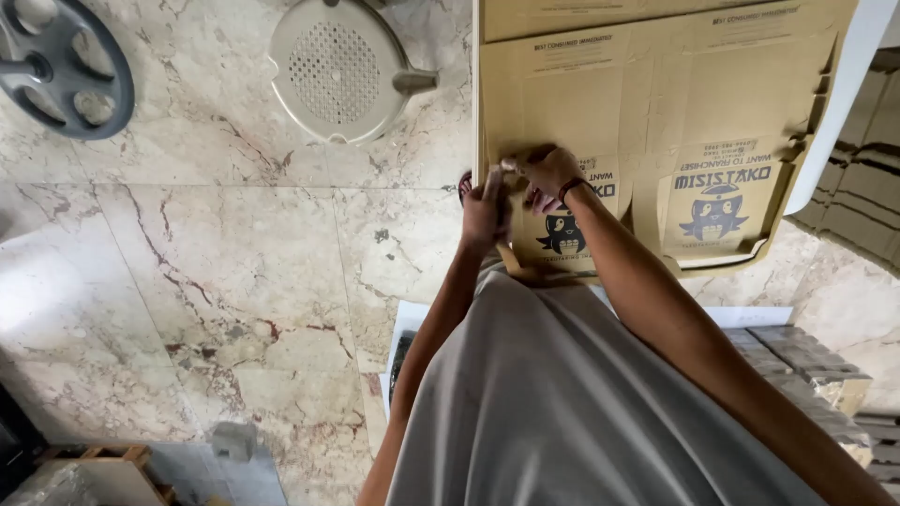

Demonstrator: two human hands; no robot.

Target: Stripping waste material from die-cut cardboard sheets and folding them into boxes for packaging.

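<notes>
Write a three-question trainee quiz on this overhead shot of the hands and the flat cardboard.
1. True or false: both hands touch the flat brown cardboard sheet.
2. Which hand wears a dark band at the wrist? A) left hand B) right hand C) neither
3. Fill in: the round beige perforated cover lies on the ____ floor.

Key
1. True: both hands meet at the sheet's lower left corner.
2. B
3. marble
</notes>
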